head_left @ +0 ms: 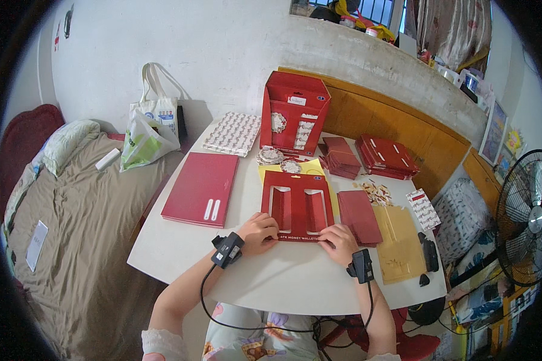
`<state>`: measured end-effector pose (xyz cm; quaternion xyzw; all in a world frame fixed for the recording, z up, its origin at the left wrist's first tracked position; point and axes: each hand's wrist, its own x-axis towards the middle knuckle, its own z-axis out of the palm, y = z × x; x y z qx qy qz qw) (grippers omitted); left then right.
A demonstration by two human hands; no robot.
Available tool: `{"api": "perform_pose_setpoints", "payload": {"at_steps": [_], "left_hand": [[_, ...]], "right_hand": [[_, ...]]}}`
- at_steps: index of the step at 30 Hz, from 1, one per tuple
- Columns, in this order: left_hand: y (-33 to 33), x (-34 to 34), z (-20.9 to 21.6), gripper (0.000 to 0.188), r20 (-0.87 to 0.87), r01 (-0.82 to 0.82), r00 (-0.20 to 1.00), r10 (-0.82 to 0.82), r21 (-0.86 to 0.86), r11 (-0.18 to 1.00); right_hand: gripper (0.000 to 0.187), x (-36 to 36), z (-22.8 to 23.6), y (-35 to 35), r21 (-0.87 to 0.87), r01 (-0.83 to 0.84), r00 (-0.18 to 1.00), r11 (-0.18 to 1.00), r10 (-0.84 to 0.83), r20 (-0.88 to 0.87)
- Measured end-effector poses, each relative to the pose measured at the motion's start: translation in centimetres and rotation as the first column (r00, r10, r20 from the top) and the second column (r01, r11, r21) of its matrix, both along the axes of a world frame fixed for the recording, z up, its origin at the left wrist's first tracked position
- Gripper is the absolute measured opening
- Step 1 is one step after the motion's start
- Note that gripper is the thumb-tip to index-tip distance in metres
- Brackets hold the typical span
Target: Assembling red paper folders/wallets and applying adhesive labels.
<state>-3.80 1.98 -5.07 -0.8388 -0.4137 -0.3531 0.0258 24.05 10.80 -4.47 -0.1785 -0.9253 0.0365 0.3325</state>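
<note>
A flat red cardboard package point(297, 207) with two tall cut-out windows lies on the white table point(265, 283) in front of me. My left hand point(261, 232) grips its near left corner, fingers curled. At the near right corner, my right hand point(338, 242) pinches the same edge. The package's far end rests over a yellow sheet point(314, 165). Close to my right hand lies a stack of dark red card pieces point(360, 218). Small patterned round pieces point(270, 156) sit beyond the package.
A red display box point(294, 114) stands at the back. Around it are red stacks point(386, 156), a patterned stack point(232, 133) and large red boards point(200, 189). Wood-coloured scraps point(376, 192), a tan sheet point(397, 243) and a black object point(429, 256) lie right. A fan point(524, 216) stands beyond.
</note>
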Motion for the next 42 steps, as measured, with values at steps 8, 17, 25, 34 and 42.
{"api": "perform_pose_setpoints", "payload": {"at_steps": [8, 17, 25, 34, 42], "left_hand": [[-0.9, -1.1, -0.3, 0.013, 0.032, -0.013, 0.999, 0.013, 0.016, 1.000], [-0.6, -1.3, -0.2, 0.011, 0.032, -0.012, 0.999, 0.014, -0.072, 0.997], [-0.7, -1.8, 0.1, 0.012, 0.044, -0.014, 0.999, 0.015, -0.042, 0.999], [-1.0, -2.5, 0.3, 0.007, 0.087, 0.006, 0.996, 0.004, -0.113, 0.994], [-0.8, -2.4, 0.1, 0.008, 0.090, -0.005, 0.996, 0.015, -0.110, 0.994]], "right_hand": [[0.009, 0.1, 0.0, 0.0, -0.020, -0.020, 1.000, 1.000, 0.020, 0.012], [0.008, -0.3, 0.2, 0.1, 0.020, -0.005, 0.999, 1.000, 0.004, 0.054], [0.005, 1.9, 0.6, 0.5, -0.015, 0.030, 1.000, 0.999, -0.030, 0.003], [0.005, 2.1, 0.5, 0.6, -0.023, 0.083, 0.994, 0.996, -0.081, 0.067], [0.006, 1.5, 0.5, 0.5, 0.034, 0.069, 0.995, 0.997, -0.071, 0.064]]}}
